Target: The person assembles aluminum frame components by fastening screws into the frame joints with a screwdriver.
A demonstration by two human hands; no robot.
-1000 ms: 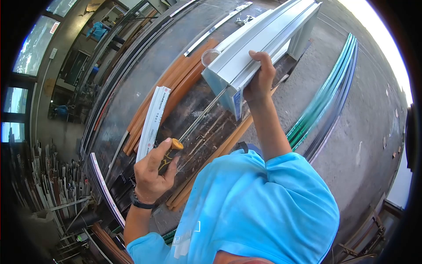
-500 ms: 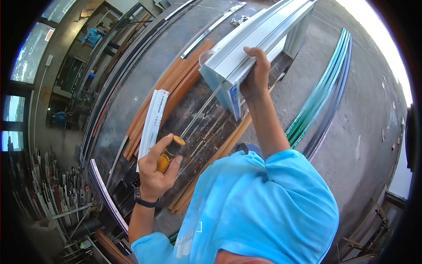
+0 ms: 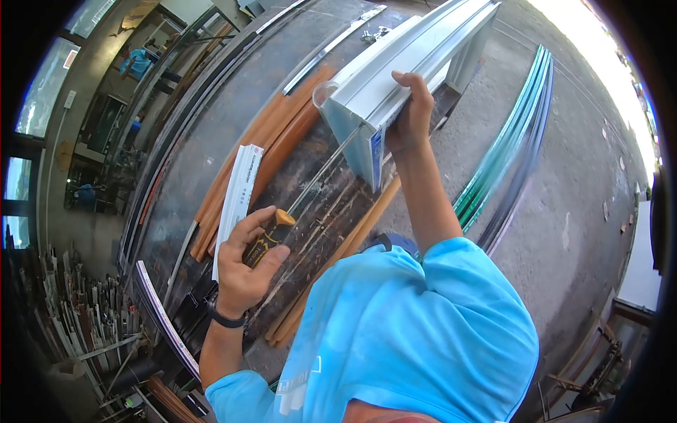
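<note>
My left hand (image 3: 245,261), with a dark band on its wrist, is closed around the yellow-and-black handle of a screwdriver (image 3: 271,236). The long shank runs up and right to the corner of a white metal frame (image 3: 395,77), where its tip meets the profile end; the exact contact is too small to make out. My right hand (image 3: 410,116) grips the side of that frame, thumb on the upper face and the other fingers hidden behind it. Blue printed film (image 3: 376,151) covers part of the frame's end. A clear curled strip (image 3: 324,93) hangs at its left corner.
Brown profiles (image 3: 271,134) and a white labelled profile (image 3: 238,190) lie on the dark worktable (image 3: 310,166). Green-wrapped profiles (image 3: 504,148) are on the floor to the right. Upright offcuts (image 3: 92,303) crowd the lower left. A person in blue (image 3: 135,63) is in the background.
My left hand has turned with the screwdriver handle, so lettering on the handle now shows. The shank still reaches the frame corner, and my right hand keeps its grip. The view has shifted slightly.
</note>
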